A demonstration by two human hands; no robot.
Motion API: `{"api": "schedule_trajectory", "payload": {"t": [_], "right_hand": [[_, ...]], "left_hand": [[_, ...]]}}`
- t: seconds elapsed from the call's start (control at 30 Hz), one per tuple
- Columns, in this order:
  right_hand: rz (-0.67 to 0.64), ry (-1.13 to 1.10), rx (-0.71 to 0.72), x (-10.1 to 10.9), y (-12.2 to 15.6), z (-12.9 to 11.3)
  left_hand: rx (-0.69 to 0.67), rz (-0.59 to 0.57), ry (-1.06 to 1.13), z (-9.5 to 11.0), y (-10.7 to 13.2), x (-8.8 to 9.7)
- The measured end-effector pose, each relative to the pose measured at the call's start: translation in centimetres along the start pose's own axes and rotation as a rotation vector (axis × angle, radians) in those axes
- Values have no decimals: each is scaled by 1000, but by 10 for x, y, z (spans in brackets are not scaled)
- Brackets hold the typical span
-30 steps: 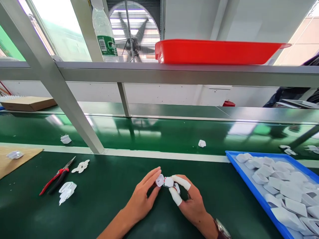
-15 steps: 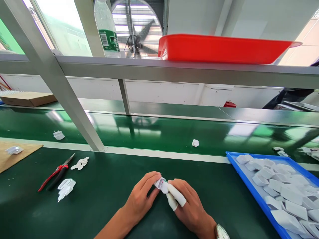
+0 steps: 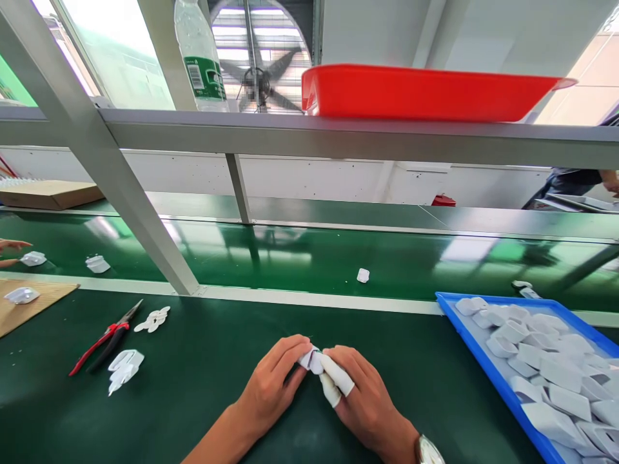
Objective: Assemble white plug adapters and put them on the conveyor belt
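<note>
Over the dark green table, my left hand (image 3: 276, 380) and my right hand (image 3: 370, 406) meet at a small white plastic part (image 3: 309, 359). My left fingertips pinch its left side. On the right, two fingers wearing white finger covers (image 3: 338, 375) press against it, partly hiding its shape. A wristwatch (image 3: 429, 451) is on my right wrist. To the left lie pliers (image 3: 107, 338) with red and black handles, a flat white piece (image 3: 153, 319) and some white pieces (image 3: 126, 369). A blue tray (image 3: 476, 364) of many similar white parts stands at the right.
A green conveyor belt (image 3: 300, 254) behind the table carries a few white parts. At far left, another person's hand (image 3: 13, 245) is beside one. A metal post (image 3: 140, 200) slants down to the table edge. Above, a rail holds a red tray (image 3: 425, 93) and a bottle (image 3: 206, 71).
White parts on the belt have shifted left. Another person's hand has come into view at far left. My hands keep their hold on the part, almost unmoved.
</note>
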State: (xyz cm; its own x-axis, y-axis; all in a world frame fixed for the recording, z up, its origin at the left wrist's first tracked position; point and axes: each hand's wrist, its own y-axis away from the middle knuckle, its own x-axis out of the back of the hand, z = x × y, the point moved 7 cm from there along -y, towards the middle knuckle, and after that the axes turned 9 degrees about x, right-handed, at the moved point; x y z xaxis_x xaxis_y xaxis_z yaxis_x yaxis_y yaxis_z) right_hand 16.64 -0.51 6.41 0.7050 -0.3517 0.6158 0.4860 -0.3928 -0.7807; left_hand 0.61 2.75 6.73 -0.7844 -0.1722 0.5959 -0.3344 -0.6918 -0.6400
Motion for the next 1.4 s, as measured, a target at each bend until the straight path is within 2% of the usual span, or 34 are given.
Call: {"api": "schedule_trajectory", "payload": {"t": [0.3, 0.57, 0.77, 0.97, 1.13, 1.27, 1.4], "right_hand": [[32, -56, 0, -3, 0, 2], [25, -209, -92, -9, -1, 7], [2, -322, -142, -12, -7, 0], [58, -312, -138, -7, -4, 4], [59, -214, -73, -6, -4, 1], [53, -233, -66, -6, -11, 0], [77, -276, -76, -3, -12, 1]], "left_hand": [[-14, -14, 3, 0, 1, -1], [-25, -28, 52, 6, 2, -5], [30, 12, 130, 4, 3, -5], [75, 31, 136, 5, 0, -5], [49, 30, 149, 6, 1, -5], [8, 60, 119, 10, 3, -5], [57, 41, 123, 9, 2, -9]]}}
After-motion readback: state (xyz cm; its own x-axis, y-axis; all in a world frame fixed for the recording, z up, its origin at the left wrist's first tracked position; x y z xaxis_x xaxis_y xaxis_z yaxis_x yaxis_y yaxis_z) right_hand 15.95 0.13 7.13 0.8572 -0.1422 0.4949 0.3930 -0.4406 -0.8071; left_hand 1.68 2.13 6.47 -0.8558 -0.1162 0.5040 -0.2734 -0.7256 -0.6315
